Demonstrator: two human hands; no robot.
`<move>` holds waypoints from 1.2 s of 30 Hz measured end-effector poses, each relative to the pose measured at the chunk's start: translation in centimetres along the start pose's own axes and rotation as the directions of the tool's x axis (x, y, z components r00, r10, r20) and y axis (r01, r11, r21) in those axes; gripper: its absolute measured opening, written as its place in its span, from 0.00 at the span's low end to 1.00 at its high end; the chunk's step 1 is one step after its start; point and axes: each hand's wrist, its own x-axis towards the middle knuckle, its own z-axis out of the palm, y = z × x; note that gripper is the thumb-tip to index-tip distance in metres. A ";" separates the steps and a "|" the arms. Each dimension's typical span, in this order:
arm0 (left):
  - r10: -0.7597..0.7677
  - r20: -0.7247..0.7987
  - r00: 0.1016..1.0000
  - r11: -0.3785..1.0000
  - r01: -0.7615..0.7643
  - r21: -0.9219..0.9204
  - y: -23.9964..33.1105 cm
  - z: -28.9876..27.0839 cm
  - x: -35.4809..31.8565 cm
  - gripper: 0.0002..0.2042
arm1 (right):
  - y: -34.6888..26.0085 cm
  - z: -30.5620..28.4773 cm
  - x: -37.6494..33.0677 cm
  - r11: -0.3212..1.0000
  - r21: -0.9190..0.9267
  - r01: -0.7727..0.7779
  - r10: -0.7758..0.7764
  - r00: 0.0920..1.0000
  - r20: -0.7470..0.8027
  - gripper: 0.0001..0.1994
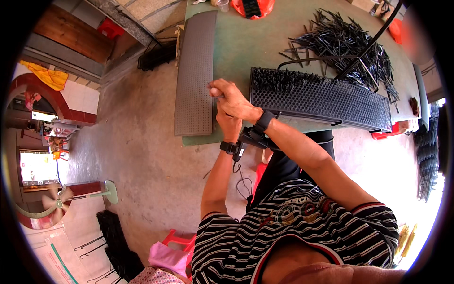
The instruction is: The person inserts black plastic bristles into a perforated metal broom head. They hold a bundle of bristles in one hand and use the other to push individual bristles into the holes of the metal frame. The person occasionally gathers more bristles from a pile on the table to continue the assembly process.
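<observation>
My right hand (235, 101) is closed, its fingers curled by the right edge of a grey perforated panel (195, 75). Whatever is in those fingers, if anything, is too small to make out. Just below it and partly covered by it is my left hand (229, 124), its fingers hidden. To the right of both hands lies a long black tray (331, 102) with a honeycomb grid of holes. Short black sticks (283, 81) stand upright packed in its far left part. Beyond the tray, many loose black sticks (347, 45) are heaped on the green table (250, 38).
A bent black metal rod frame (362, 57) rises over the tray. At the far edge sit a red plastic bag (255, 7) and a clear cup (222, 5). A fan (59, 203) stands on the left, near black racks (118, 236) and a pink stool (179, 239).
</observation>
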 end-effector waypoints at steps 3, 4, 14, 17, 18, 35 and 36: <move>-0.089 -0.091 0.992 0.985 0.074 -0.156 -1.0 -0.1 0.0 0.21 | -2.0 -0.1 0.4 0.966 0.248 0.075 -0.005 0.963 -0.270 0.05; -0.104 -0.125 0.987 0.982 0.082 -0.172 -1.1 0.0 0.0 0.21 | -2.9 -0.4 0.5 0.944 0.309 0.119 0.002 0.931 -0.365 0.06; -0.151 -0.021 0.988 0.979 0.146 -0.143 -0.2 -2.1 -2.5 0.23 | 1.3 1.7 -3.0 0.965 0.043 -0.259 0.262 0.940 -0.220 0.17; -0.106 -0.001 0.994 0.994 0.106 -0.039 0.1 -1.9 -3.0 0.25 | 2.5 2.5 -3.2 0.915 0.254 -0.314 0.375 0.895 -0.243 0.19; -0.110 -0.010 0.994 0.994 0.109 -0.003 0.4 -1.8 -3.0 0.26 | 2.5 2.7 -3.1 0.900 0.337 -0.276 0.377 0.881 -0.287 0.20; -0.676 0.364 0.641 0.176 0.620 -0.764 -1.2 -4.0 -0.5 0.10 | -1.3 -2.0 -6.6 0.990 -0.127 0.054 -0.056 0.998 -0.017 0.19; -0.683 0.402 0.609 0.126 0.641 -0.757 -0.1 -4.1 -0.5 0.11 | -1.2 -2.3 -7.1 0.974 -0.187 0.126 -0.136 0.990 -0.042 0.18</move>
